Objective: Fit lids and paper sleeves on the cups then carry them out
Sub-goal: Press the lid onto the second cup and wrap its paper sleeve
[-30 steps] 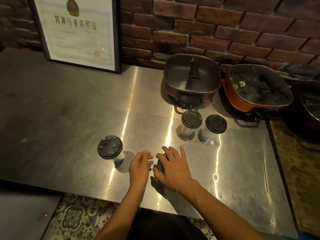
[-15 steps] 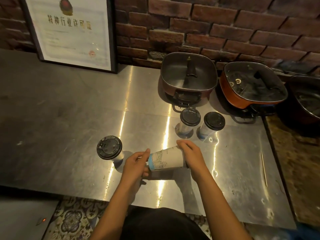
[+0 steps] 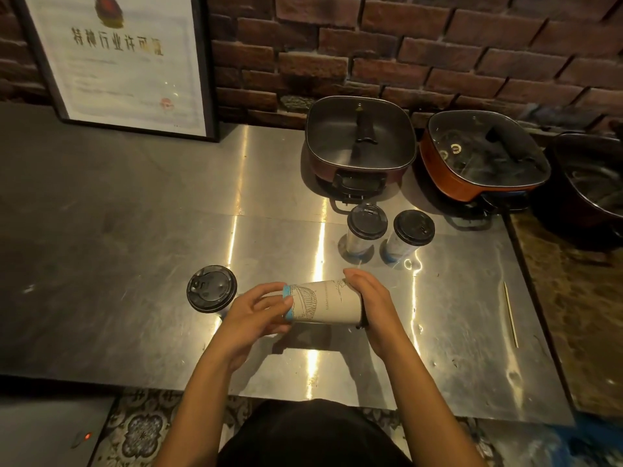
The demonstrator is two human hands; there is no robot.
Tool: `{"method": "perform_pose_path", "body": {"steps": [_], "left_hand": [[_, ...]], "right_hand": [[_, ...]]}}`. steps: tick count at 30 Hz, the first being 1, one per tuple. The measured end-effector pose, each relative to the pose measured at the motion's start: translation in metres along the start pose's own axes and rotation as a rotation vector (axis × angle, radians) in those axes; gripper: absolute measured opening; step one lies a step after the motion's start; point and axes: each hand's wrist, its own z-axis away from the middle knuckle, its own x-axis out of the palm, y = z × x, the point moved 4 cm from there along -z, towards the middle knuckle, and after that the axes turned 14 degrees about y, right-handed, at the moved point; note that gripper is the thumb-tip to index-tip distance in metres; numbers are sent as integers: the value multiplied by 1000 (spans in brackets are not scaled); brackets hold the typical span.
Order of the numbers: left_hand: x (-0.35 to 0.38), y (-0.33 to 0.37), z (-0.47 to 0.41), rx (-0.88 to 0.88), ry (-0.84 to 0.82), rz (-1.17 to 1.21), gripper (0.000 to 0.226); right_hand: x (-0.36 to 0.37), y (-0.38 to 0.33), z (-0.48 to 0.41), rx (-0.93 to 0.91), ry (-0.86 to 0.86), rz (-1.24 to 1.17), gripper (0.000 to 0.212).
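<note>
A white paper cup [image 3: 325, 302] with a line drawing and a blue bottom band lies sideways above the steel counter [image 3: 135, 264], held between both hands. My left hand [image 3: 256, 315] curls around its blue bottom end. My right hand [image 3: 371, 299] grips the lid end, where a sliver of black lid shows. A lidded cup [image 3: 211, 293] stands upright just left of my left hand. Two more lidded cups [image 3: 366, 221] [image 3: 413, 228] stand side by side farther back.
Two square electric pots [image 3: 360, 143] [image 3: 482, 160] with glass lids sit at the back against the brick wall, a third dark pot [image 3: 593, 183] at far right. A framed certificate [image 3: 124, 62] leans at back left. A thin wooden stick [image 3: 510, 313] lies on the right.
The cup stood upright under my hands a second ago; it has been lifted and tipped sideways, bottom toward the left. My left hand has closed around its bottom end.
</note>
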Motion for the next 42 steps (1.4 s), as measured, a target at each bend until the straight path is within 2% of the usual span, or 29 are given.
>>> {"method": "perform_pose_path", "body": {"steps": [3,6,7,12,15,18,22,26,28,31,34,38,42], "left_hand": [[3,2,1,-2,37,-23,30],[3,4,0,-17,41,-37,32],[2,5,1,-10,23,-20,30],[2,9,2,-17,3,-61,30],[2,9,1,-13,-15,-34,31],[1,11,1,4,-28,2,34],[5,11,2,-47,7,-15,38],[3,16,5,-25,-39,72,39],[5,19,7,-23,-8,66,34],[6,24,9,7,23,42,28],[4,27,11,54,-22,61,35],[5,28,12,8,1,29,37],[1,26,11,44,-50,53,43]], "right_hand": [[2,0,2,13,1,-23,15],[6,0,4,8,6,-35,42],[6,-1,5,5,11,-45,44],[4,-3,2,15,4,-31,20],[3,-7,2,-3,5,-26,26],[0,-11,3,7,4,-77,18],[2,-14,4,-5,12,-97,34],[-1,-14,3,-13,11,-112,25],[-2,-14,2,-15,8,-126,23],[1,-14,3,-30,9,-120,34],[0,-14,3,-33,15,-123,27],[-1,-13,3,-31,23,-127,42],[-2,-12,2,-45,27,-103,50]]}}
